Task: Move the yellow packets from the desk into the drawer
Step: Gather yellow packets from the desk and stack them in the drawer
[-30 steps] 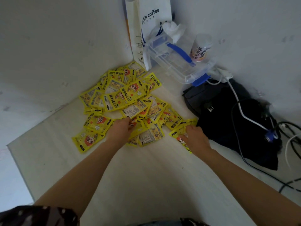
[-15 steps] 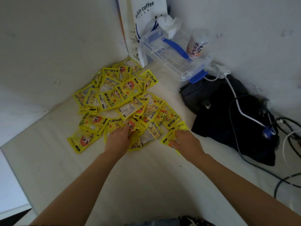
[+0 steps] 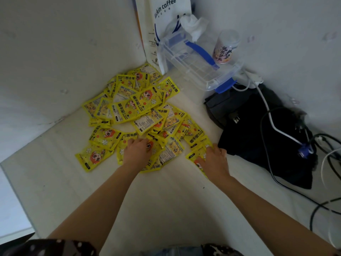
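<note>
A heap of yellow packets [image 3: 132, 108] covers the left and middle of the pale surface [image 3: 166, 200], running back into the corner where two white walls meet. They overlap too much to count exactly; there are at least two dozen. One packet [image 3: 93, 157] lies flat at the heap's near left edge. The left hand [image 3: 137, 152] rests palm down on the near packets, fingers bent over them; whether it has hold of any cannot be told. Behind the heap stands one white paper bag [image 3: 162, 19] printed with "coffee". To its right sits one clear plastic box [image 3: 199, 65] with blue clips, a crumpled tissue [image 3: 193, 24] on top and one printed cup [image 3: 226, 48] beside it. The right hand [image 3: 215, 160] lies on two or three packets [image 3: 198, 156] at the heap's near right edge, fingers spread and slightly bent. Further right lies one black bag [image 3: 258, 135], crossed by a white cable [image 3: 276, 126] and several black ones [image 3: 328, 163].
</note>
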A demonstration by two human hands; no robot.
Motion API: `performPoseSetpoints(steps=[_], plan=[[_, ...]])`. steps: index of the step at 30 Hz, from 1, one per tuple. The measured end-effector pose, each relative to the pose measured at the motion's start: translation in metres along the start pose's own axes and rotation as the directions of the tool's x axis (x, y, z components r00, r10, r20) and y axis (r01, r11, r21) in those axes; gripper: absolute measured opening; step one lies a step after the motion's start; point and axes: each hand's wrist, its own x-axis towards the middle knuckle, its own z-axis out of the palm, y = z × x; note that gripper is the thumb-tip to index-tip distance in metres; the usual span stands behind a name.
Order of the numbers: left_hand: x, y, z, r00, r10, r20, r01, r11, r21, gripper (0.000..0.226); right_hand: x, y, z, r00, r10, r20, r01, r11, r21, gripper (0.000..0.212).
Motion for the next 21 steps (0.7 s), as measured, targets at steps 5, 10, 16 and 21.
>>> performPoseSetpoints(steps=[5, 10, 16, 21], plan=[[-0.005, -0.002, 0.006, 0.995, 0.000, -0.098, -0.007, 0.998, -0.066, 0.036, -0.002, -0.005, 0.002, 0.999, 0.029, -0.021, -0.029, 0.999, -0.042, 0.047], [-0.016, 0.001, 0.007, 0.987, -0.015, -0.159, -0.019, 0.977, -0.211, 0.029, -0.005, -0.010, 0.001, 0.999, 0.033, -0.008, -0.033, 0.997, -0.075, 0.041], [-0.031, -0.001, 0.014, 0.978, 0.003, -0.207, -0.080, 0.928, -0.364, 0.023, -0.007, -0.012, -0.005, 0.996, 0.091, 0.025, -0.094, 0.976, 0.197, 0.049], [-0.045, -0.010, 0.012, 0.972, -0.128, -0.199, 0.016, 0.874, -0.486, 0.020, -0.008, -0.016, -0.010, 0.985, 0.166, 0.051, -0.174, 0.935, 0.308, 0.100]])
